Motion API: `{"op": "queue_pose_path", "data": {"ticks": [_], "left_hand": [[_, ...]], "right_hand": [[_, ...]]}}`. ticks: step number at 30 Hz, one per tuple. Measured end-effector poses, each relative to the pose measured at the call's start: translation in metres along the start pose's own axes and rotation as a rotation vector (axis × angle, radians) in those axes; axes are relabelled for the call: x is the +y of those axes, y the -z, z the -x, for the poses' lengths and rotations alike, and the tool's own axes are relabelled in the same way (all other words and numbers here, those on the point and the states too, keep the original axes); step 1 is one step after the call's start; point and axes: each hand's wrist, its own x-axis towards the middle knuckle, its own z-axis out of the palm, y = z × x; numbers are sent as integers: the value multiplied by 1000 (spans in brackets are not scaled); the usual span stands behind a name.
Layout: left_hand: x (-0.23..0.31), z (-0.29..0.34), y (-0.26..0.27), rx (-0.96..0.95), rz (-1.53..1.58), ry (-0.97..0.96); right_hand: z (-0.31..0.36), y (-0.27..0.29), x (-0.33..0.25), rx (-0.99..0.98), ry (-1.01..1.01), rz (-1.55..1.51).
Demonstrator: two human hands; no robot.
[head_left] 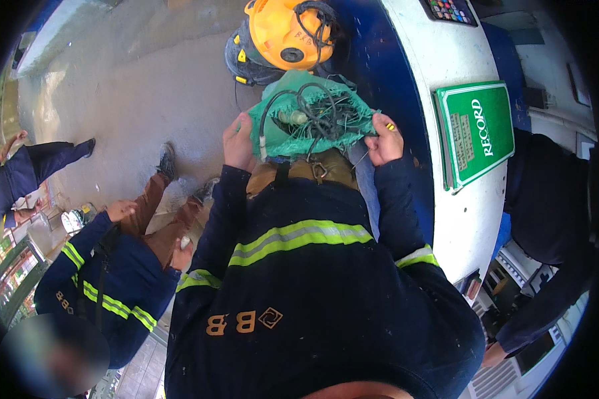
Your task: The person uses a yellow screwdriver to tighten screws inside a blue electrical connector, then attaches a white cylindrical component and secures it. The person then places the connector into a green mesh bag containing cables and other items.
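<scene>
A green woven sack (287, 141) is held in front of my waist, its frayed mouth spread wide. My left hand (239, 142) grips the left side of its rim. Opposite it, my right hand (384, 140) pinches the right side, with a yellow ring-like band on one finger. Inside the sack lie tangled black cables (323, 116) and a pale cylindrical piece (293, 118) whose kind I cannot make out. One black cable loops up over the sack's left edge and ends in a grey tip.
Beyond the sack, a yellow hard hat (287, 30) rests on a dark bag (244, 56). At right a white counter (469, 219) carries a green hardcover book (476, 133). A co-worker (106, 286) is at left, another person (36, 166) farther off, and a dark-clothed person (552, 199) behind the counter.
</scene>
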Motion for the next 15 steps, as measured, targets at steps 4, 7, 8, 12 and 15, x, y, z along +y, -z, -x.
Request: {"op": "queue_pose_path", "data": {"ticks": [4, 7, 8, 12, 15], "left_hand": [[-8, 0, -8, -4, 17, -4], [-10, -8, -3, -17, -92, -2], [-7, -10, -2, -14, -155, 5], [1, -18, -7, 84, -182, 5], [-5, -28, -4, 146, -57, -80]], "right_hand": [[-13, 24, 6, -2, 17, 69], [-3, 21, 4, 9, 5, 43], [2, 17, 6, 15, -3, -8], [-3, 27, 7, -100, -116, -164], [4, 32, 0, -33, -71, -100]]}}
